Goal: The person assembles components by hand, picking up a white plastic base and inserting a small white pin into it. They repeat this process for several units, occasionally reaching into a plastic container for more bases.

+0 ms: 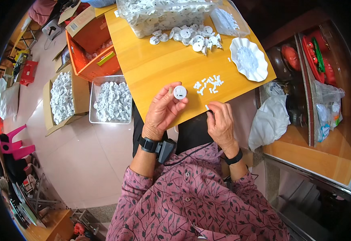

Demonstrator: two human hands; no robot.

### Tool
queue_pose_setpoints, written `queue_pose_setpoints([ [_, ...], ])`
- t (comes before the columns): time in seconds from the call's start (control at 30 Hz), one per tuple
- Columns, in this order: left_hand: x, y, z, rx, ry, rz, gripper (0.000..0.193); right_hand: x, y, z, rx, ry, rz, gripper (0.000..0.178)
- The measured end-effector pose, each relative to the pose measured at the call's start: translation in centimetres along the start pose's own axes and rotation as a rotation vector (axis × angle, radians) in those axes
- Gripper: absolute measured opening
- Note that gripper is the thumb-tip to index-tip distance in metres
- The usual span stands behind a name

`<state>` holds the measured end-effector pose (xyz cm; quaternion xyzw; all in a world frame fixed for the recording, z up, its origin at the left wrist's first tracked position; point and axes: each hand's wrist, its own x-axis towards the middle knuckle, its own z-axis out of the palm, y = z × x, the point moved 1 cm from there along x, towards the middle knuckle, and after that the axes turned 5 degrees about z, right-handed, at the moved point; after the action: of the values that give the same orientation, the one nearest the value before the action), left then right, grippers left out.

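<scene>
Between the thumb and fingers of my left hand (162, 109) is a round white plastic disc (180, 92) with a small dark slot on its face. To its right, at the table's near edge, my right hand (222, 123) pinches a small white plastic piece (207, 107). Something dark shows just below that piece at the fingertips; I cannot make out what it is. Several loose small white pieces (208, 84) lie on the yellow wooden table (155, 60) just beyond my hands. More of them appear to fill a white scalloped dish (262, 72) at the right.
At the table's far side stands a clear bin (129, 20) of white parts, with a heap of discs (187, 35) before it. Left of the table are an orange crate (73, 56), a cardboard box (80, 94) and a clear tub (110, 121). Wooden shelving (312, 154) stands right.
</scene>
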<state>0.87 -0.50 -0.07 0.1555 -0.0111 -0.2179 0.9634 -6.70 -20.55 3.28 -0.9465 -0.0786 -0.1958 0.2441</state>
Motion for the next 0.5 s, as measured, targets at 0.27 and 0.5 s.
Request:
queue_pose_setpoints([
  [0.27, 0.2, 0.1, 0.9, 0.009, 0.018, 0.006, 0.033, 0.0, 0.8, 0.7, -0.043, 0.089, -0.125, 0.022],
  [0.5, 0.0, -0.1, 0.8, 0.052, -0.023, 0.02, 0.035, 0.5, -0.5, -0.2, 0.045, 0.071, -0.008, 0.015],
])
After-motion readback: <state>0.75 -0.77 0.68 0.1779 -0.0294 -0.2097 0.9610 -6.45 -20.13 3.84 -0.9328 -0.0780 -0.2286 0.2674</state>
